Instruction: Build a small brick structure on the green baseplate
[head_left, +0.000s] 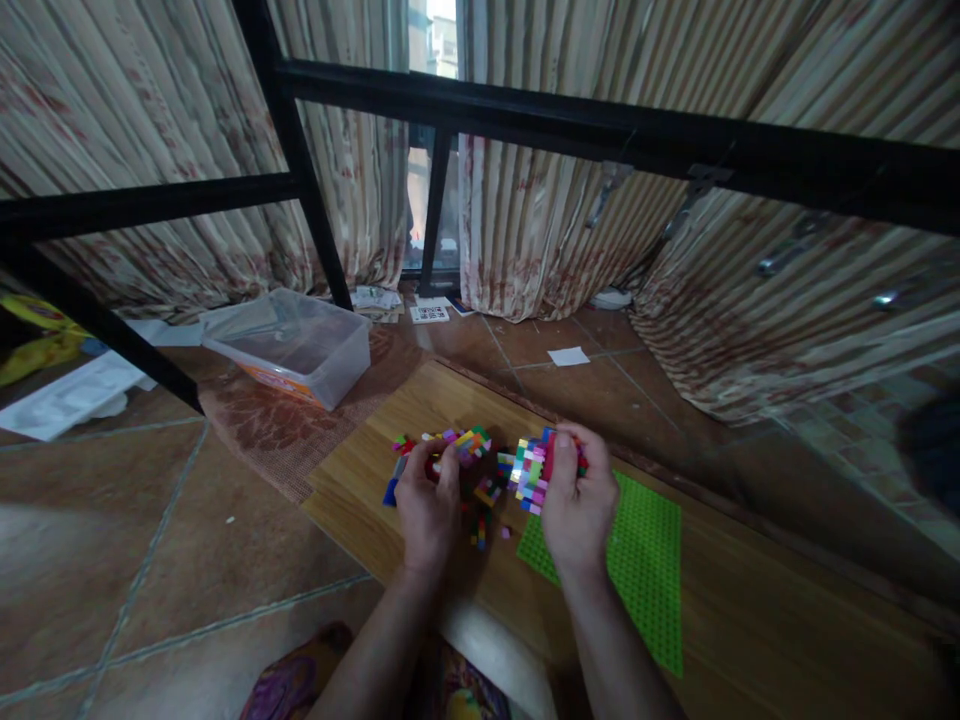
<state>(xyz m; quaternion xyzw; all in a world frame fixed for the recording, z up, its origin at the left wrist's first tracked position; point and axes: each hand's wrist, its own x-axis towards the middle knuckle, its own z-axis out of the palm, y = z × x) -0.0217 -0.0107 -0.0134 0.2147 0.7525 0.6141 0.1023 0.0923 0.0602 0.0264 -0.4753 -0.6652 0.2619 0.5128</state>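
two hands grip bricks: left hand (pixel 427 505) clamps loose bricks (pixel 450 445), right hand (pixel 577 510) a brick block (pixel 531 472), beside a green baseplate (pixel 645 560).

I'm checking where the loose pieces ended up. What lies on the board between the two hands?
In the head view, a small scatter of loose coloured bricks lies on the wooden board between the left hand and the right hand, which holds a multicoloured brick block.

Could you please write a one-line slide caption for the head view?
Right hand holds a multicoloured brick block; left hand grips bricks above a wooden board.
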